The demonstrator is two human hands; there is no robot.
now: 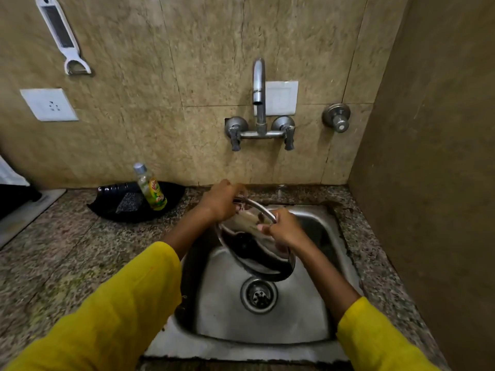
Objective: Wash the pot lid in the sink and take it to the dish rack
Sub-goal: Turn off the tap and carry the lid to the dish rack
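Steel lid held over the sink

Steel sink [308, 303], round drain, set in speckled granite counter [80, 250]. Over the basin, a round glass pot lid [251, 247], metal-rimmed, tilts. Right hand [285, 227] grips its right edge; left hand [222, 200] clasps the far rim. Beyond, a chrome tap [259, 97].

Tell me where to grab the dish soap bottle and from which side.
Grip the dish soap bottle around its clear upper body below the cap, coming from the right, sink side. It leans in the black tray by the wall, so that side looks open to a hand.
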